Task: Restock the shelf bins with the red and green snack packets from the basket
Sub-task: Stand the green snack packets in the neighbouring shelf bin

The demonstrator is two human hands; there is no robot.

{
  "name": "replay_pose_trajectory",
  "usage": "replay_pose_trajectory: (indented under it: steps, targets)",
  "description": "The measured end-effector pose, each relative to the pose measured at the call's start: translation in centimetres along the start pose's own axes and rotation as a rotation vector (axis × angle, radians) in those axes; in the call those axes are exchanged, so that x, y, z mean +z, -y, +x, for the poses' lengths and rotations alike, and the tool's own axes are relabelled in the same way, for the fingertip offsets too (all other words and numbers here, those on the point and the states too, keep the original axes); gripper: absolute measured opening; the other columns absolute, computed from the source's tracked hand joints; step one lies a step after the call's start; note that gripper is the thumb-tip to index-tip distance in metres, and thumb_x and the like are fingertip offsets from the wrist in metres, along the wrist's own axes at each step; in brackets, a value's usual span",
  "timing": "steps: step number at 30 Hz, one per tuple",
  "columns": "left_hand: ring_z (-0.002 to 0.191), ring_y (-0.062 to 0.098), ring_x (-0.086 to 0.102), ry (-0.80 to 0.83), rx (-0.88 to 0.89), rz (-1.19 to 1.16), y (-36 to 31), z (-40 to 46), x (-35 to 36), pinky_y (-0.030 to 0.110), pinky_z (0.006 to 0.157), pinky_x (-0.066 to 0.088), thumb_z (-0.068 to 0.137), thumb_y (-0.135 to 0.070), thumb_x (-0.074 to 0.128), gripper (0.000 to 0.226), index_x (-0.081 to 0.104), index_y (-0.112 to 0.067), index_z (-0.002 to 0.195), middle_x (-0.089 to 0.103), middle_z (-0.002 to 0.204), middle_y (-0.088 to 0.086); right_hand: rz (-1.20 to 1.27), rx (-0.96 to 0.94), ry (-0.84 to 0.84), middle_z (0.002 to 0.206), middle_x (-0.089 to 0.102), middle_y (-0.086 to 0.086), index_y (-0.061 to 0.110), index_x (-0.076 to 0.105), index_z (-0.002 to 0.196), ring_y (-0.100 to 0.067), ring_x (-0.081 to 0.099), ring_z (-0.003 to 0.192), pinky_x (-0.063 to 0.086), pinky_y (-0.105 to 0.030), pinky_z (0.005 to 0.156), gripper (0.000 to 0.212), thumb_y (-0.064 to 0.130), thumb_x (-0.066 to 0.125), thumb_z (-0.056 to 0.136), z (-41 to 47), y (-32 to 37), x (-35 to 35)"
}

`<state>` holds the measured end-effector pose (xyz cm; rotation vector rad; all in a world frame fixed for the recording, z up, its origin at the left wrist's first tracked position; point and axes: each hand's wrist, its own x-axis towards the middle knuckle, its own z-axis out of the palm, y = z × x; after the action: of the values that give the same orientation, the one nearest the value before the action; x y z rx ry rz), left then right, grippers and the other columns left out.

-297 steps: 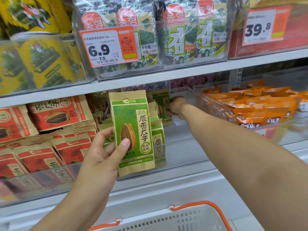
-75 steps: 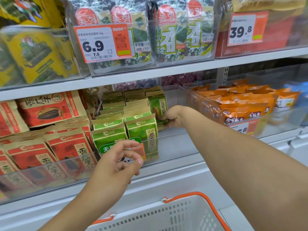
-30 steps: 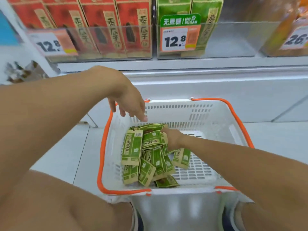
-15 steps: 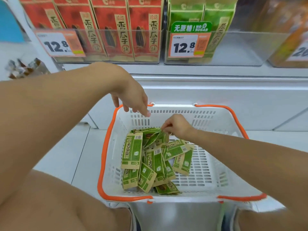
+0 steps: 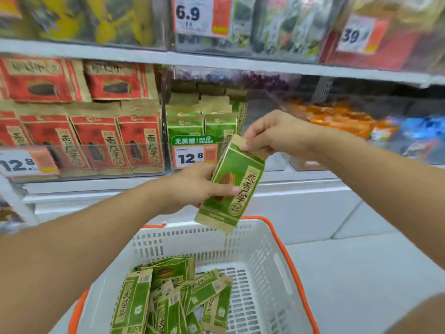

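Green packet (image 5: pixel 232 183) was held tilted above the basket (image 5: pixel 265 256), just in front of the green bin (image 5: pixel 204 131). Right hand (image 5: pixel 277 135) pinched its top edge; left hand (image 5: pixel 195 186) gripped the side, thumb across the front, so both grips were clamped on the pkt. More green packets (image 5: pixel 168 295) lay in the basket. To do the step well, prob. square it upright w/ label facing out, then slot it behind the front row, beside the red packets (image 5: pixel 96 143).

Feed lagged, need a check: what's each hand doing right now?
Left hand: grips the green sunflower seed packet at its middle.
Right hand: pinches the same packet's top edge.
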<state>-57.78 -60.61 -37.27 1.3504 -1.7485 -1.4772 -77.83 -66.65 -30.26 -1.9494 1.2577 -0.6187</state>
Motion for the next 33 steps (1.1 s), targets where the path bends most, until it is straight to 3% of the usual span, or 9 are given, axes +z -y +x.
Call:
replay_pose_trajectory:
  steps: [3,6,8,11,15,17,21,26,33]
  targets:
    - [0.089,0.013,0.074,-0.137,0.115,-0.151,-1.4,0.7,0.6,0.03,0.072,0.058,0.088,-0.023,0.072,0.02,0.068,-0.026,0.107,0.077,0.098,-0.004,-0.116,0.051,0.139,0.084,0.068,0.008,0.022,0.073,0.101,-0.012,0.057,0.075,0.042,-0.026,0.065,0.028,0.039,0.079,0.08,-0.4,0.2,-2.9]
    - [0.093,0.014,0.073,-0.262,0.205,-0.213,-2.0,1.4,0.9,0.029,0.081,0.057,0.085,-0.019,0.074,0.028,0.068,-0.025,0.112,0.077,0.1,-0.005,0.042,0.113,0.377,0.095,0.076,0.0,0.019,0.068,0.104,-0.015,0.067,0.075,0.051,-0.023,0.063,0.03,0.034,0.074,0.078,-0.6,-0.7,-2.5]
    - [0.099,0.014,0.071,-0.341,0.229,-0.188,-2.1,1.8,1.0,0.034,0.086,0.058,0.084,-0.022,0.076,0.033,0.065,-0.025,0.115,0.075,0.104,-0.004,0.136,0.093,0.325,0.096,0.075,-0.011,0.011,0.068,0.103,-0.015,0.068,0.067,0.056,-0.02,0.059,0.03,0.026,0.075,0.077,0.0,-1.4,-2.7]
    - [0.097,0.014,0.068,-0.461,0.223,-0.187,-2.2,1.9,0.8,0.038,0.079,0.061,0.086,-0.029,0.074,0.03,0.058,-0.026,0.111,0.071,0.101,-0.003,0.161,0.08,0.152,0.102,0.075,-0.017,0.007,0.071,0.103,-0.018,0.067,0.07,0.058,-0.022,0.065,0.034,0.025,0.077,0.074,0.7,-1.9,-6.6]
    - [0.093,0.014,0.069,-0.482,0.214,-0.154,-1.2,2.0,0.1,0.031,0.071,0.061,0.091,-0.029,0.068,0.025,0.059,-0.025,0.114,0.069,0.098,-0.004,-0.084,0.066,-0.132,0.099,0.076,-0.013,0.011,0.072,0.102,-0.031,0.07,0.085,0.058,-0.043,0.085,0.022,0.017,0.079,0.082,1.2,-2.3,-12.1]
    - [0.091,0.015,0.07,-0.46,0.208,-0.121,-0.3,2.0,-0.2,0.029,0.069,0.06,0.091,-0.027,0.068,0.025,0.061,-0.026,0.114,0.069,0.098,-0.002,-0.213,0.062,-0.232,0.092,0.077,-0.01,0.015,0.072,0.097,-0.026,0.072,0.078,0.061,-0.043,0.08,0.018,0.018,0.081,0.082,2.5,-2.6,-12.4]
    - [0.091,0.022,0.069,-0.44,0.187,-0.114,0.9,2.3,-0.7,0.033,0.069,0.058,0.09,-0.022,0.068,0.021,0.061,-0.026,0.11,0.068,0.094,-0.001,-0.37,0.107,-0.238,0.086,0.076,-0.006,0.018,0.073,0.088,-0.019,0.072,0.075,0.063,-0.037,0.071,0.015,0.021,0.084,0.079,7.0,-4.3,-8.7]
    - [0.088,0.022,0.07,-0.466,0.167,-0.136,1.9,2.5,-1.5,0.033,0.068,0.056,0.091,-0.017,0.067,0.021,0.061,-0.025,0.11,0.07,0.082,-0.009,-0.16,0.212,-0.294,0.099,0.074,-0.01,0.007,0.07,0.101,-0.025,0.073,0.089,0.063,-0.043,0.077,0.027,0.013,0.084,0.079,12.9,-8.2,-5.4]
    - [0.086,0.021,0.07,-0.47,0.139,-0.104,3.4,2.2,-2.8,0.037,0.071,0.057,0.09,-0.019,0.068,0.023,0.061,-0.027,0.111,0.071,0.087,-0.006,-0.016,0.274,-0.377,0.108,0.072,-0.014,0.004,0.066,0.112,-0.029,0.072,0.097,0.06,-0.043,0.087,0.031,0.017,0.077,0.086,18.3,-10.4,-3.1]
